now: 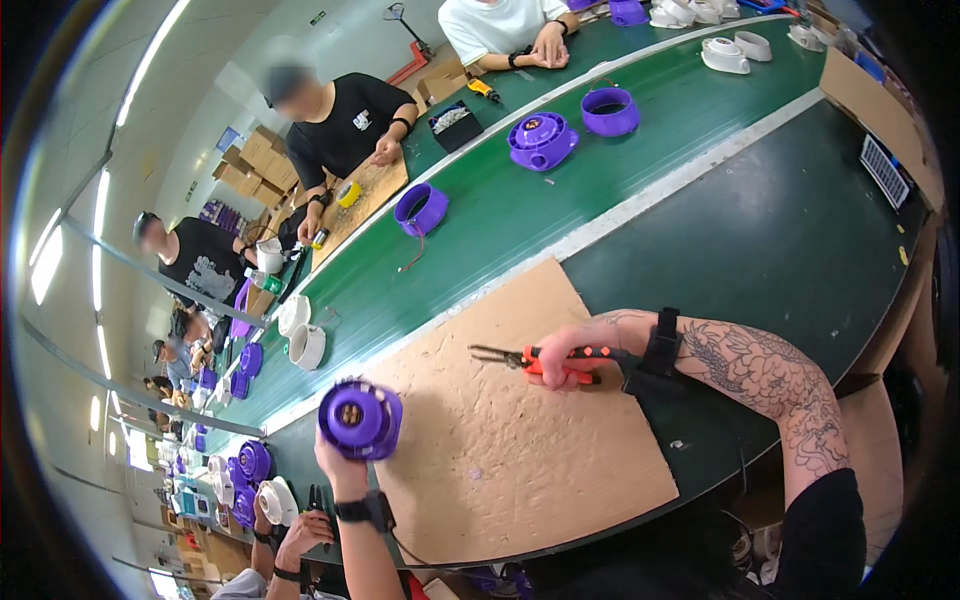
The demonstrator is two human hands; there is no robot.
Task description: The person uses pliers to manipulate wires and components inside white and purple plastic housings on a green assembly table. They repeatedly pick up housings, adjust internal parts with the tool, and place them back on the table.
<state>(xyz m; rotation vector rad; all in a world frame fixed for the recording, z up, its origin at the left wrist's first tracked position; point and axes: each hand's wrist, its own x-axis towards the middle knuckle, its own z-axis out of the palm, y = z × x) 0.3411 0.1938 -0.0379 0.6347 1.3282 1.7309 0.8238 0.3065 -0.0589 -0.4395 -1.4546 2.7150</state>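
My left hand (336, 458) holds up a round purple plastic housing (360, 418) at the left edge of a brown cardboard mat (500, 450); a dark watch sits on that wrist. My right hand (566, 354) grips needle-nose pliers (512, 358) with orange and black handles, jaws pointing left over the mat, a hand's width right of the housing. A black band wraps my tattooed right wrist. The pliers' jaws hold nothing that I can see.
A green conveyor belt (500, 220) runs diagonally behind the mat, carrying purple housings (541, 140), a purple ring (421, 208) and white parts (300, 335). Several people sit across it. Another person's hands (295, 535) work at my lower left beside more parts.
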